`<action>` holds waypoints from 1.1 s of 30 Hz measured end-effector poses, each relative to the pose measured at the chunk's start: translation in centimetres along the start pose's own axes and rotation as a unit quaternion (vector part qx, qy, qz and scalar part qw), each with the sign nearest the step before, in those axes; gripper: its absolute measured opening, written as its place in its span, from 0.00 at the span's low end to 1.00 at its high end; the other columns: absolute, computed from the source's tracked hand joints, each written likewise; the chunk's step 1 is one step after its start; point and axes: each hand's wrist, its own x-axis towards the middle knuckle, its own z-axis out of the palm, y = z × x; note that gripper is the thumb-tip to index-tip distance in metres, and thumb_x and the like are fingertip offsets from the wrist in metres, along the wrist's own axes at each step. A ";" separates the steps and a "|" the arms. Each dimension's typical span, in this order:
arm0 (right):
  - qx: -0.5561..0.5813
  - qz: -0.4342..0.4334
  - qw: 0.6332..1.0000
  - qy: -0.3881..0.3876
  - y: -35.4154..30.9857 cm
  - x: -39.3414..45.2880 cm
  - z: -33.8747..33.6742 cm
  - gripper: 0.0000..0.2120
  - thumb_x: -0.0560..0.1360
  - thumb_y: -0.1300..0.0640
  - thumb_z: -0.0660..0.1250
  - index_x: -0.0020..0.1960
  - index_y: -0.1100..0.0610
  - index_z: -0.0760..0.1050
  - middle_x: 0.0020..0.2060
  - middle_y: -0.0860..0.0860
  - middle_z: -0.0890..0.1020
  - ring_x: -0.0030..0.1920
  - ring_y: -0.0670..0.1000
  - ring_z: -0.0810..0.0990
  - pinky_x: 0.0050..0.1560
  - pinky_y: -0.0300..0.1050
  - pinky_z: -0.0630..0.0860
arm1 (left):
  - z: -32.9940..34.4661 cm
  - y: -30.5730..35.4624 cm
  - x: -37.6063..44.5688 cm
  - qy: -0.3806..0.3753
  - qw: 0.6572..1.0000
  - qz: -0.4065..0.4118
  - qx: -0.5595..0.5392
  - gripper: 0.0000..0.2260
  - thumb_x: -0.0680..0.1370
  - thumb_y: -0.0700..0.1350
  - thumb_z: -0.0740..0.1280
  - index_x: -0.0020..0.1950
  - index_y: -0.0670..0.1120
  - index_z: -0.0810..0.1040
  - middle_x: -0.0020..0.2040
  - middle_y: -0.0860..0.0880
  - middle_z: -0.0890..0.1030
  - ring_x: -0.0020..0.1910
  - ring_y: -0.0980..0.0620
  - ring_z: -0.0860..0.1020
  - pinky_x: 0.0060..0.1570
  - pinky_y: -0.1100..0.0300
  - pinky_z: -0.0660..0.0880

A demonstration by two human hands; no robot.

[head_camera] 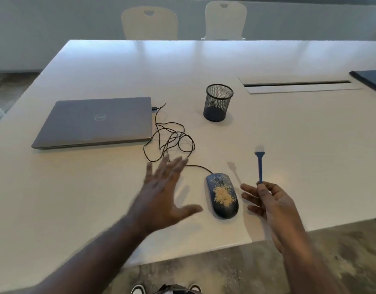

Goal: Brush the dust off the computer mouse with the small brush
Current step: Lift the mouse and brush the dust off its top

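A dark blue wired computer mouse [222, 196] lies on the white table [299, 145], with a patch of tan dust on its back. My right hand [269, 205], just right of the mouse, pinches the lower end of a small blue brush [260, 166], which points upward with its white bristles on top. My left hand [163, 192] hovers left of the mouse with fingers spread flat, holding nothing; it looks motion-blurred.
A closed grey laptop [96, 122] lies at the left, and the mouse cable [172, 141] coils between it and the mouse. A black mesh pen cup [218, 102] stands behind. A cable slot [297, 83] and a dark object [371, 78] are at the right. The table's edge runs close below my hands.
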 end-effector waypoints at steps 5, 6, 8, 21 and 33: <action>-0.084 -0.025 0.996 0.002 0.1 -0.5 0.1 0.07 0.82 0.53 0.58 0.56 0.53 0.73 0.45 0.44 0.86 0.42 0.47 0.85 0.30 0.42 0.75 | 2.9 3.0 1.6 -0.088 0.996 0.008 0.014 0.59 0.63 0.79 0.64 0.78 0.56 0.31 0.77 0.59 0.34 0.74 0.57 0.27 0.73 0.46 0.28; -0.094 -0.028 0.995 0.000 0.1 -0.5 0.1 0.07 0.82 0.52 0.58 0.56 0.52 0.72 0.45 0.43 0.86 0.41 0.47 0.85 0.29 0.42 0.75 | 3.2 3.3 1.8 -0.096 0.995 0.004 0.013 0.60 0.63 0.78 0.65 0.78 0.56 0.30 0.76 0.59 0.34 0.74 0.57 0.26 0.73 0.45 0.28; -0.110 -0.031 0.993 -0.009 0.1 -0.5 0.1 0.06 0.81 0.52 0.59 0.55 0.50 0.72 0.44 0.42 0.86 0.40 0.47 0.85 0.28 0.41 0.74 | 3.5 3.8 2.2 -0.112 0.994 -0.003 0.012 0.60 0.63 0.77 0.67 0.78 0.56 0.31 0.77 0.59 0.35 0.75 0.56 0.27 0.73 0.42 0.29; -0.129 -0.021 0.991 -0.040 0.1 0.0 0.2 0.05 0.81 0.51 0.60 0.54 0.50 0.73 0.43 0.41 0.86 0.39 0.45 0.85 0.28 0.40 0.76 | 4.1 5.3 3.1 -0.142 0.989 -0.045 -0.024 0.60 0.65 0.71 0.71 0.78 0.55 0.31 0.82 0.51 0.44 0.77 0.54 0.32 0.73 0.40 0.31; -0.133 -0.048 0.988 -0.056 -0.6 -0.7 -0.7 0.05 0.80 0.51 0.60 0.55 0.48 0.72 0.42 0.39 0.85 0.39 0.46 0.85 0.30 0.41 0.78 | 3.7 5.9 2.0 -0.093 0.989 -0.040 -0.110 0.58 0.63 0.71 0.72 0.74 0.65 0.29 0.82 0.53 0.47 0.77 0.59 0.36 0.73 0.48 0.27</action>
